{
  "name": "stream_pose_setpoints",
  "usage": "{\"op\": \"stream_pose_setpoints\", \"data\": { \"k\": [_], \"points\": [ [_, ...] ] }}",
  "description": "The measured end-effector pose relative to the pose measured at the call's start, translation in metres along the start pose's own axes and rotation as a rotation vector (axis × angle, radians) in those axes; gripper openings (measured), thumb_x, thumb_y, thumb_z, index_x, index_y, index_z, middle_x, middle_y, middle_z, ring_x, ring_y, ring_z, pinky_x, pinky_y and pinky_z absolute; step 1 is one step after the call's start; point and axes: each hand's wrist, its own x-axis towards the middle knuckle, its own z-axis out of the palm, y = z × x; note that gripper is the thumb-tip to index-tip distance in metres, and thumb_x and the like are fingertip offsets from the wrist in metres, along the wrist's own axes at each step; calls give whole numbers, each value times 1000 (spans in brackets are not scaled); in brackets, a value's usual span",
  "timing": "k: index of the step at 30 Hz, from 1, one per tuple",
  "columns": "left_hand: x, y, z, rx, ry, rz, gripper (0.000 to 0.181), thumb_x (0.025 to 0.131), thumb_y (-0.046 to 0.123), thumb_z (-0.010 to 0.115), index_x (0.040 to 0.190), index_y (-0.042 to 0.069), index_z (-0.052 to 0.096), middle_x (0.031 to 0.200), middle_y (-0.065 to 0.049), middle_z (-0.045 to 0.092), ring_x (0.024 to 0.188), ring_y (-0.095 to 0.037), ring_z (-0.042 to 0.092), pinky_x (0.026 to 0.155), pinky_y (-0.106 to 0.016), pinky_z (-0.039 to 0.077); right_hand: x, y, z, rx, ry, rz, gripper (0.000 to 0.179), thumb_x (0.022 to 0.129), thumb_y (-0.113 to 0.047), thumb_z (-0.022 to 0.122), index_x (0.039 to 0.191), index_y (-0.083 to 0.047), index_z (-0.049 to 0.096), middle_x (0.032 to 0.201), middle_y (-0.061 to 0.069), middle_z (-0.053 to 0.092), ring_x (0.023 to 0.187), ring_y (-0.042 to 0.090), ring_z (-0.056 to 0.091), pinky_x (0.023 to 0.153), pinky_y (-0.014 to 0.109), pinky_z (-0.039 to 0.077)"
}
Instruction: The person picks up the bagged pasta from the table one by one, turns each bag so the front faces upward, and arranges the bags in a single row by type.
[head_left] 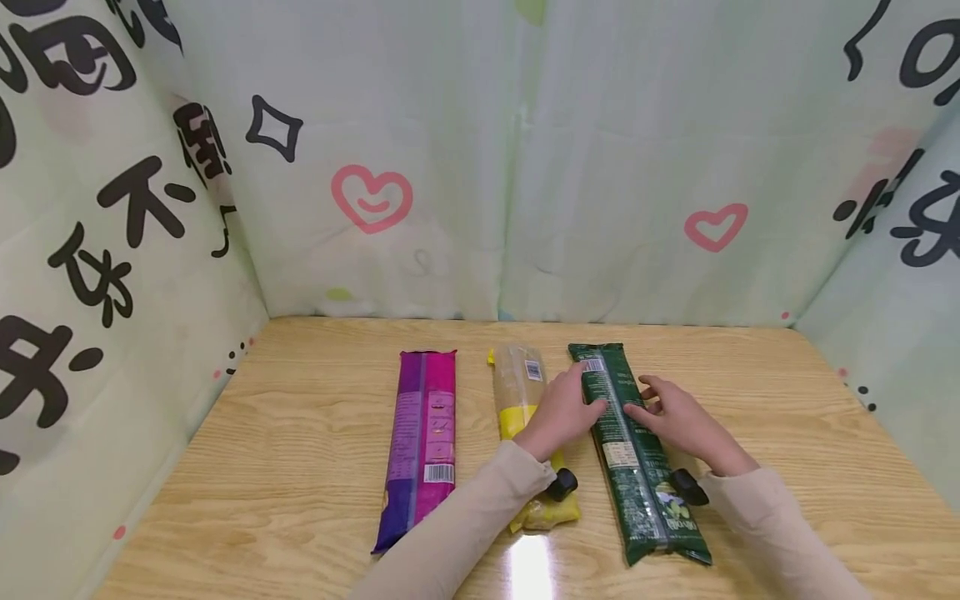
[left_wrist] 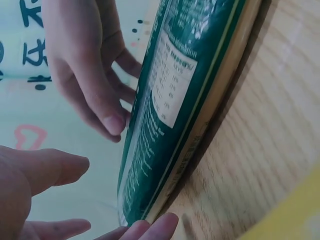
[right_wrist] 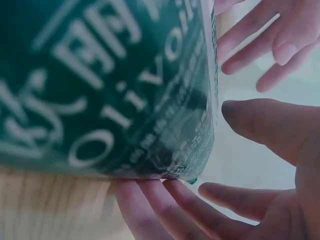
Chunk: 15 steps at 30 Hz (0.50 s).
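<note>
Left hand (head_left: 561,412) and right hand (head_left: 682,423) at a green packet (head_left: 618,454), right of centre on the bench (head_left: 300,467)
Head view: a yellow packet (head_left: 515,422), partly behind the left sleeve (head_left: 465,517), and a purple packet (head_left: 423,442) lie left of it; left wrist view: left fingers (left_wrist: 164,229) loosely spread at lower left, gripping nothing; right wrist view: right fingers (right_wrist: 159,206) extended, touching the green packet's lower edge, thumb clear at right

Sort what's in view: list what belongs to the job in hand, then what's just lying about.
In the job:
- Green packet
- Left grip, at the packet's left edge
- Right grip, at its right edge

Apparently just lying about:
- Yellow packet, partly hidden by the left arm
- Purple-and-pink packet, farthest left
</note>
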Motion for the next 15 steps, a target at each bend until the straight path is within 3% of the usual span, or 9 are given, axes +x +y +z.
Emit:
{"op": "stream_pose_setpoints", "data": {
  "k": [4, 9, 12, 15],
  "points": [
    [6, -4, -2, -61, -6, 5, 62, 96, 27, 66, 150, 8, 40, 129, -11, 64, 108, -19, 63, 96, -33, 53, -2, -1, -1, 8, -10, 10, 72, 99, -31, 60, 141, 20, 30, 122, 38, 55, 104, 46, 62, 82, 54, 57],
    [11, -10, -2, -152, -37, -33, 63, 95, 27, 67, 149, 8, 41, 110, -10, 64, 73, -13, 59, 74, -27, 53, -7, -4, -4, 19, -49, 44, 75, 99, -33, 60, 141, 20, 30, 120, 37, 57, 104, 45, 63, 83, 54, 57],
    [13, -12, -1, -201, -50, -56, 62, 95, 26, 67, 149, 8, 41, 111, -11, 62, 63, -13, 59, 71, -25, 53, -9, -5, -7, 38, -86, 84, 78, 98, -35, 61, 141, 21, 28, 118, 37, 58, 100, 42, 64, 82, 52, 57],
    [15, -11, -2, -229, -58, -73, 62, 94, 25, 67, 148, 7, 41, 113, -12, 62, 64, -14, 62, 76, -27, 55, -10, -5, -8, 72, -116, 119, 80, 97, -34, 63, 141, 21, 26, 116, 37, 58, 95, 37, 66, 77, 48, 60]
  ]
}}
